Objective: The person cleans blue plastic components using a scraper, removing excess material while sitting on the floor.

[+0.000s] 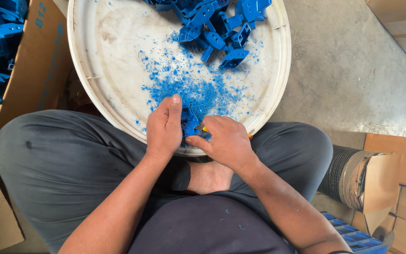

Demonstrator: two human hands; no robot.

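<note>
Concrete floor (353,70), white basin (118,42) wedged at the knees to catch blue shavings (198,91). Left hand (164,127) closed on a blue plastic part (190,123) over the rim; right hand (226,141) grips a small yellow-handled tool (204,128) against it.

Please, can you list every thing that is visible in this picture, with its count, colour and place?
Round white plastic basin: one, white, on the floor before the person's lap.
Blue plastic bracket parts: a pile, blue, at the basin's far side.
Blue plastic shavings: many, blue, scattered mid-basin.
Cardboard box of blue parts: one, brown, left of the basin.
Cardboard boxes: several, brown, at right.
Blue plastic crate: one, blue, bottom right corner.
Grey concrete floor: right of the basin.
Small blue plastic part: one, held over the basin's near rim.
Left hand: holds the small part.
Right hand: holds a yellow-handled tool, mostly hidden, against the part.
</note>
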